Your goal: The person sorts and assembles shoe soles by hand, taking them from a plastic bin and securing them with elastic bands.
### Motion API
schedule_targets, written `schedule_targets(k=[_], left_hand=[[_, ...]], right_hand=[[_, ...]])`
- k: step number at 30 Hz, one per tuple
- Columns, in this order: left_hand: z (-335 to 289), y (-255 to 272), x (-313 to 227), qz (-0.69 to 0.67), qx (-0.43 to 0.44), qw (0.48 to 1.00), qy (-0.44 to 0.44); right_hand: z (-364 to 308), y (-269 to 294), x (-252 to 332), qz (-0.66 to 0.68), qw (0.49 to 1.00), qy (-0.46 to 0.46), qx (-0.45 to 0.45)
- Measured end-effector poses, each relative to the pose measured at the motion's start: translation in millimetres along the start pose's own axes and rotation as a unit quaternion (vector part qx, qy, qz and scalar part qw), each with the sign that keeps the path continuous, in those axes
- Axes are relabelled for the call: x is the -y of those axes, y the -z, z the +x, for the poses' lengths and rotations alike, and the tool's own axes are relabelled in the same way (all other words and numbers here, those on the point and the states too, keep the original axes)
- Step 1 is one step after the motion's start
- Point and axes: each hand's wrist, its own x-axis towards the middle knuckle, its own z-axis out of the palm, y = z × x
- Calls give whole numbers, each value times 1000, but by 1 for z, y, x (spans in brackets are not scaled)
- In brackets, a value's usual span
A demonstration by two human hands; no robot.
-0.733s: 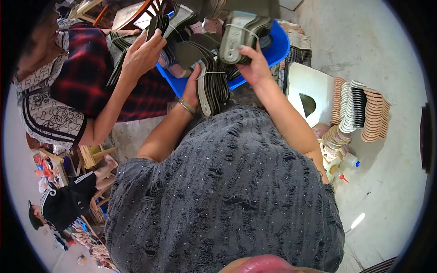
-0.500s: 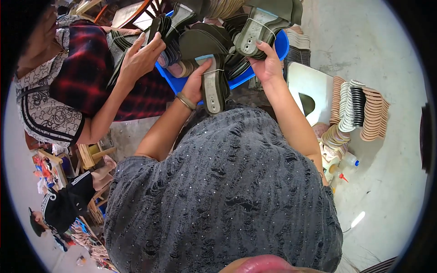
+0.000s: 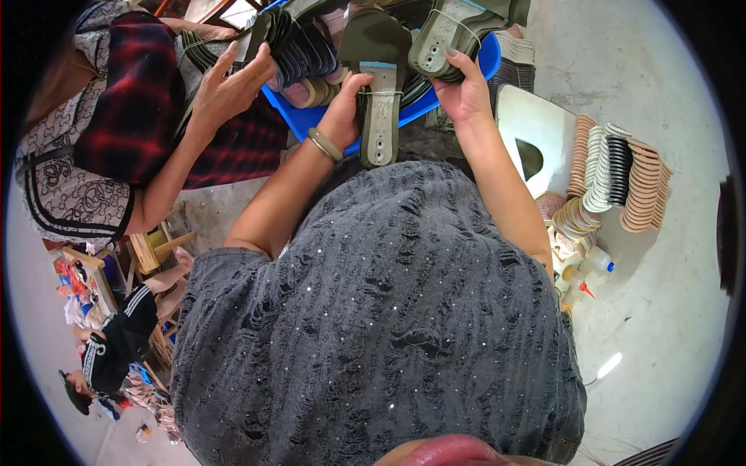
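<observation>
My left hand (image 3: 342,113) is closed around a bundle of insoles (image 3: 379,116), dark olive with a pale grey strip on top and a thin band around them. Its narrow end points down toward my body. My right hand (image 3: 465,97) grips a second banded insole bundle (image 3: 437,40), thumb pressed on its pale grey face beside small holes. Both bundles are over the near side of a blue bin (image 3: 489,58) heaped with more insoles. At the left, a co-worker's hand (image 3: 229,89) touches a fanned dark stack of insoles (image 3: 268,35).
A white stool (image 3: 517,113) with a cut-out stands right of the bin. Rows of stacked insoles (image 3: 618,171) lie on the floor beyond it, with small bottles (image 3: 597,260) nearby. Another person (image 3: 124,338) is at the lower left beside wooden frames (image 3: 159,248).
Both hands keep hold of their bundles. The left bundle has shifted up and slightly right, and turned to show more of its grey face. The right bundle appears slightly higher and farther right.
</observation>
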Motion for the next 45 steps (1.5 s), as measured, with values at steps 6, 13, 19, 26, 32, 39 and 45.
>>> schedule_targets(k=[6,13,19,26,32,39,45], left_hand=[[10,8,0,-7,6,1000,5],[13,12,-1,-22,-2,1000,-1],[18,18,-26,-87,21,995,34],[41,41,-57,-132,51,989,37],[51,35,-59,-159,38,986,29],[59,35,-63,-153,31,987,47],[55,41,-60,-164,26,985,42]], right_hand=[[3,-1,-2,-15,1000,0,-8],[1,-3,-2,-12,1000,-2,-18],[7,8,6,-5,1000,8,-27],[-12,37,9,-25,999,16,-14],[-25,54,7,-7,998,-3,-70],[-33,25,4,-40,998,-14,-55],[-27,25,-7,-47,998,-38,-8]])
